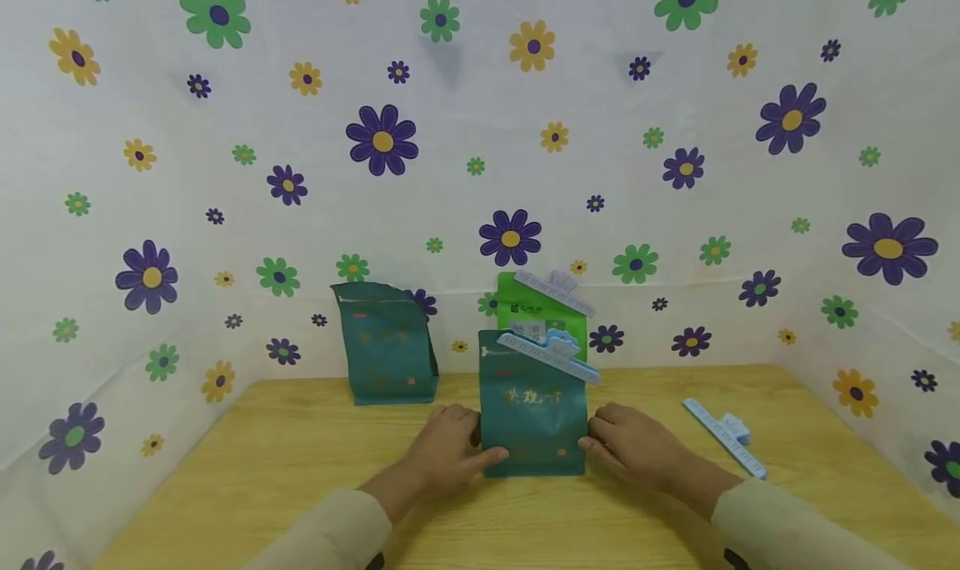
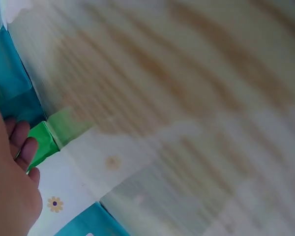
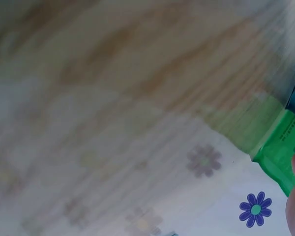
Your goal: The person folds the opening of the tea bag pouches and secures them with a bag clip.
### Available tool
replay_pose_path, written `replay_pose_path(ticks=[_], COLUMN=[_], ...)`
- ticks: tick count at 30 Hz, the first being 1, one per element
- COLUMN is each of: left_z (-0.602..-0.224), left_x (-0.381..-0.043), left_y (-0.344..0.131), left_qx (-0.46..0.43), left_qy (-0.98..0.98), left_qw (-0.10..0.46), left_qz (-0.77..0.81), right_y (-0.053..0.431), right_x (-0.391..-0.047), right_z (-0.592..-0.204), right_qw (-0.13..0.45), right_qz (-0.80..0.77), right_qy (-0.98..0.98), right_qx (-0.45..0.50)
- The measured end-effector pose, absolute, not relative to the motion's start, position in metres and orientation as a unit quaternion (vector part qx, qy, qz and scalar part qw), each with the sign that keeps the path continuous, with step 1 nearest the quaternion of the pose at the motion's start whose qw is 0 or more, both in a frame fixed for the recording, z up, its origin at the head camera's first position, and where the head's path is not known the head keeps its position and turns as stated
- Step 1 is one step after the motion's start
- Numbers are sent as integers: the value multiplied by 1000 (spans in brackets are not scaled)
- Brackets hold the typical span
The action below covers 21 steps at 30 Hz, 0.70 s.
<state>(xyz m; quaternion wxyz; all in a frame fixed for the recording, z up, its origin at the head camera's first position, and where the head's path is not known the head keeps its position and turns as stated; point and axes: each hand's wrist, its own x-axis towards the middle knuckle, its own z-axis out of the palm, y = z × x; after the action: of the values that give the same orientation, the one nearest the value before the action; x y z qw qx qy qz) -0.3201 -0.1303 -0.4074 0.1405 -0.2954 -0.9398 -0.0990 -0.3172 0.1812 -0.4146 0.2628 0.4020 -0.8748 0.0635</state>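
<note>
Upright on the table in front of me stands a dark teal pouch [image 1: 534, 420] with gold characters on its front. A pale blue sealing clip [image 1: 551, 357] sits aslant across its top, sloping down to the right. My left hand [image 1: 450, 449] grips the pouch's lower left side, thumb on the front and the other fingers at the edge. On the opposite side my right hand [image 1: 637, 447] holds the lower right edge, its thumb tip at the front corner. Each wrist view catches only part of the hand beside the teal pouch [image 2: 12, 73].
Behind the held pouch is a green pouch [image 1: 513, 299] with a lilac clip [image 1: 555, 292] slanted on its top. Another teal pouch [image 1: 388, 349], without a clip, stands back left. A loose pale blue clip [image 1: 723, 438] lies at right. Flowered cloth [image 1: 465, 195] encloses the table.
</note>
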Motion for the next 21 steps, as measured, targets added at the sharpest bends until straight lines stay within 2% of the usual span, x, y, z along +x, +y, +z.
replay_pose_path(ticks=[21], left_z=[-413], left_x=[-332], left_y=[-125], left_qx=[-348], left_qy=[-916], left_qw=[183], left_qz=[-80], right_y=[177], right_x=[-318], right_z=[-414], right_qw=[213], right_qz=[61], right_qy=[-906], right_qx=[362])
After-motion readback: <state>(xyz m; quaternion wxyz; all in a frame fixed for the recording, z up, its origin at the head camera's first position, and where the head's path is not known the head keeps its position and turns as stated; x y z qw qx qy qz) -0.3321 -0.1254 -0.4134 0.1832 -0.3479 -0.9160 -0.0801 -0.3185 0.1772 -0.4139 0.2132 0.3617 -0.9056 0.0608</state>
